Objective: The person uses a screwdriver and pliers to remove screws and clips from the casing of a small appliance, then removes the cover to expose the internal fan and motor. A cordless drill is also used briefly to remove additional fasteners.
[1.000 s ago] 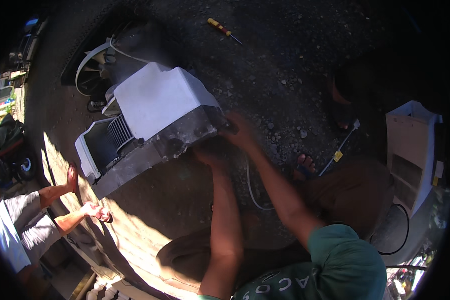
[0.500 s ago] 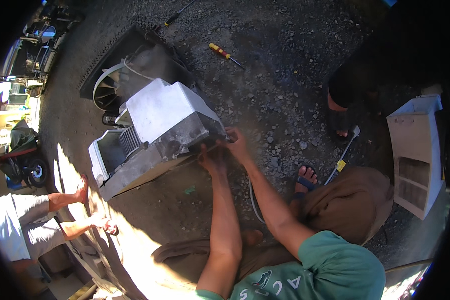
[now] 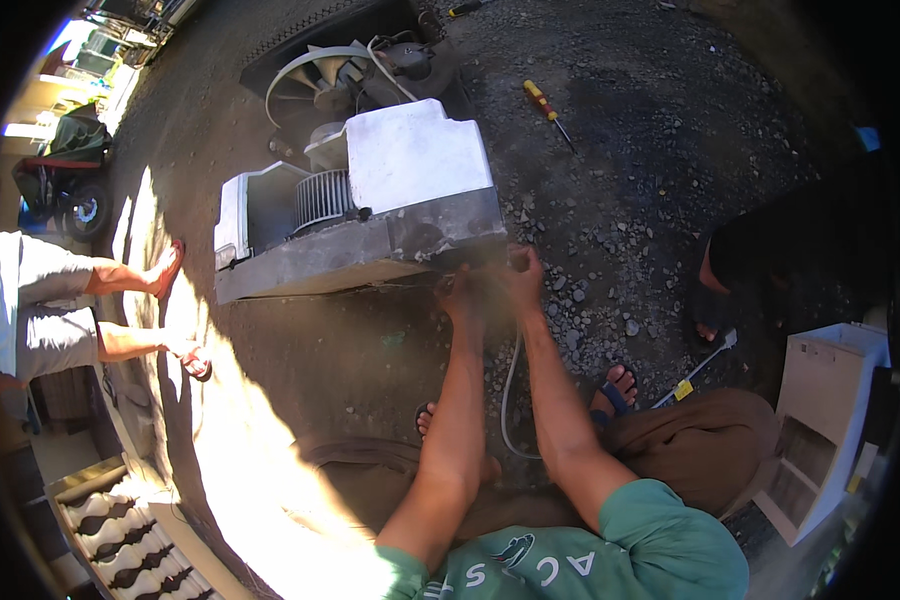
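A partly stripped air conditioner unit [image 3: 420,150] stands on the ground in front of me, with a white upper housing, a grey dusty side and a ribbed blower wheel [image 3: 323,200]. Both my hands are at its near right corner. My left hand [image 3: 458,292] is closed just under the lower edge, its fingertips dim and partly hidden. Beside it, my right hand [image 3: 526,278] has thumb and fingers curled together. What either hand holds is too blurred to make out. A pale cable [image 3: 510,400] hangs from near my right hand and curves down to the ground.
Behind the unit lies a dark frame with a fan [image 3: 330,85]. A yellow-and-red screwdriver [image 3: 542,102] rests on the gravel. To the right are a person's dark-clothed leg [image 3: 760,245] and a pale casing [image 3: 820,420]. Another person's legs [image 3: 120,310] stand at left, near a parked motorcycle [image 3: 82,205].
My view has turned, so the unit sits higher and more to the right. My hands have come slightly down from its corner, staying close together, with fingers curled.
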Demonstrator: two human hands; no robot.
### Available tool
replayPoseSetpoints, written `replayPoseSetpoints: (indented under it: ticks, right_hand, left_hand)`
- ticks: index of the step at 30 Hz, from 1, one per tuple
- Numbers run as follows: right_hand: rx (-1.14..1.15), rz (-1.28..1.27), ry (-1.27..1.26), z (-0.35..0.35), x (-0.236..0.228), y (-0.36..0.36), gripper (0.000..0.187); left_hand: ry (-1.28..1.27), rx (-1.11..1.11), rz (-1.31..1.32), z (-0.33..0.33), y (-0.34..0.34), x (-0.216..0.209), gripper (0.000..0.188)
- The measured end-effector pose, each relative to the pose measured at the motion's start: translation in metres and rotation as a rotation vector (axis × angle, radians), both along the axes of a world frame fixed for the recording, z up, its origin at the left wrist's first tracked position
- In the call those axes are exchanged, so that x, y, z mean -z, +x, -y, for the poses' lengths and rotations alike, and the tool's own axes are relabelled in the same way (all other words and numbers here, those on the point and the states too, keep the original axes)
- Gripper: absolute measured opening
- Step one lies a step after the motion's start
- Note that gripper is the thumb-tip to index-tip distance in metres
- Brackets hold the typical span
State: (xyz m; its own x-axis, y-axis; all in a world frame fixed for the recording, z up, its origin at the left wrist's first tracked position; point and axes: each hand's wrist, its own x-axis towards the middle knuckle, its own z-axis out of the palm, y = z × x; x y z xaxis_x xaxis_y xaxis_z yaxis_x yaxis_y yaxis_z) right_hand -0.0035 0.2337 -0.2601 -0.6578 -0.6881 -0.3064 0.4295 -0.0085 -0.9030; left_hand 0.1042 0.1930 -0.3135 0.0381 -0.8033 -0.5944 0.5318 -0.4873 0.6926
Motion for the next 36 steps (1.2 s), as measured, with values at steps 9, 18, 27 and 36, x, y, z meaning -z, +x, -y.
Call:
replayPoseSetpoints:
  ticks: [9, 18, 27, 36]
  right_hand:
    - [0.088, -0.009, -0.045, -0.002, -0.001, 0.011, 0.044]
    - [0.092, -0.010, -0.074, 0.003, -0.003, 0.017, 0.051]
    - [0.052, -0.074, -0.028, 0.003, -0.010, 0.018, 0.061]
    - [0.076, -0.128, -0.015, 0.005, -0.003, 0.019, 0.058]
  left_hand:
    - [-0.337, -0.175, 0.429, 0.011, 0.072, 0.018, 0.033]
    - [-0.179, -0.227, 0.318, 0.084, 0.137, 0.055, 0.035]
    - [-0.152, 0.201, 1.204, 0.065, 0.151, 0.091, 0.042]
    - [0.200, -0.546, 1.127, 0.110, 0.173, -0.022, 0.047]
